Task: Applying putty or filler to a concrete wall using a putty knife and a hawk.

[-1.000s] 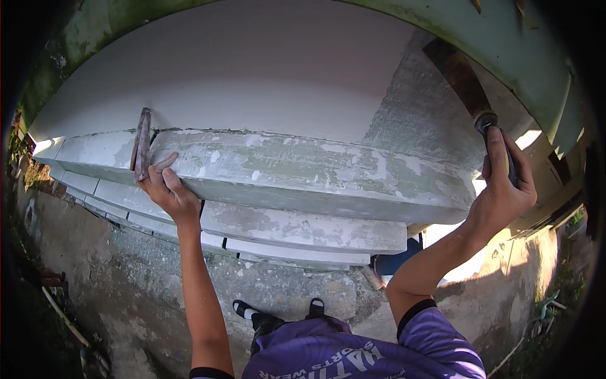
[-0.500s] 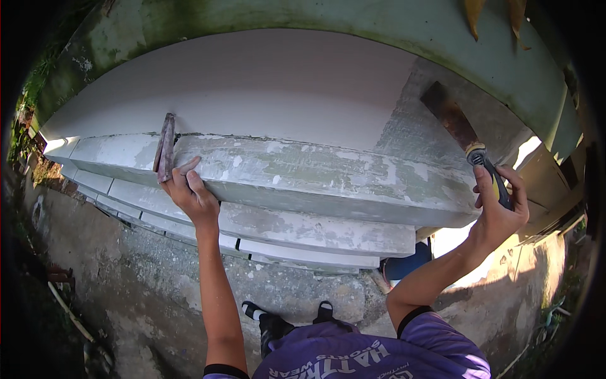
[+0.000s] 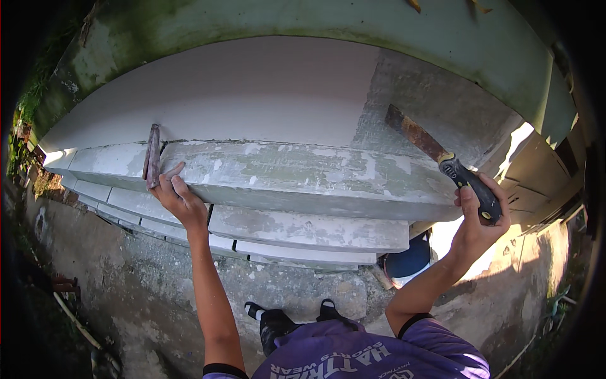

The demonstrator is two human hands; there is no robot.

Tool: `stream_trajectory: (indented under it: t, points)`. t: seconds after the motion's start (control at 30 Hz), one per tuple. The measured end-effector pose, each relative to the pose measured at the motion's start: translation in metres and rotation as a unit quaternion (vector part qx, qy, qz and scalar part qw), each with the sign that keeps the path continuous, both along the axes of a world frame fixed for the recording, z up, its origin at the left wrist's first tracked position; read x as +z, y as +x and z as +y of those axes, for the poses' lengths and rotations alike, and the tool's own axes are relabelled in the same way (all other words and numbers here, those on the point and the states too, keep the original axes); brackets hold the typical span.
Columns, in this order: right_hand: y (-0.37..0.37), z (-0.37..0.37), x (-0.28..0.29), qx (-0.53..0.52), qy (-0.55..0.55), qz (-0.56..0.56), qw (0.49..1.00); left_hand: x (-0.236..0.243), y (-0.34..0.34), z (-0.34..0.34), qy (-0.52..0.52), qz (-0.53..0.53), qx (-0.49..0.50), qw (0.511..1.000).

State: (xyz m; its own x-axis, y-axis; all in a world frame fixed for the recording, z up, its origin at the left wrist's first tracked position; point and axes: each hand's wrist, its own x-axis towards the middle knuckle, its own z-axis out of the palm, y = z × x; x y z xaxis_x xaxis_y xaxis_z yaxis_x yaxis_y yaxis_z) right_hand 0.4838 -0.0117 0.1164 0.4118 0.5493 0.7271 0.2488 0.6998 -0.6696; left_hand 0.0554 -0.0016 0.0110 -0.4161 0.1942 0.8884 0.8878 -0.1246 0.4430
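My right hand (image 3: 475, 227) is wrapped round the black and yellow handle of a putty knife (image 3: 464, 177). The knife's rusty, stained blade points up and left, over the grey part of the wall (image 3: 420, 101); whether it touches is unclear. At the left, my left hand (image 3: 181, 201) grips the lower end of a narrow, plaster-smeared flat tool (image 3: 152, 158), seen almost edge-on. This tool lies across the patchy white and grey-green ledge (image 3: 284, 167), its top near the smooth white wall panel (image 3: 252, 88). One left finger stretches over the ledge's edge.
Lower steps (image 3: 309, 228) with patchy white coating run below the ledge. A green, mossy slab (image 3: 265, 19) overhangs the far side. A dark blue bucket-like container (image 3: 407, 262) stands beside the steps' right end. My feet are on worn concrete (image 3: 303, 284).
The view has shifted, moving the ledge's middle and right leftward. My right hand has tipped the putty knife, its blade now lying flatter. The left hand's grip looks the same.
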Motion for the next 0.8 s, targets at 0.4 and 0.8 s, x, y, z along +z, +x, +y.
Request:
stream_trajectory:
  t: [0.4, 0.8]
  points:
    - [-0.032, 0.011, -0.008, 0.076, 0.046, 0.045, 0.995, -0.002, 0.000, 0.010, 0.043, 0.018, 0.015, 0.999]
    - [-0.037, 0.019, -0.006, 0.004, 0.155, 0.113, 0.981, -0.005, -0.003, 0.009, 0.046, 0.015, 0.016, 0.999]
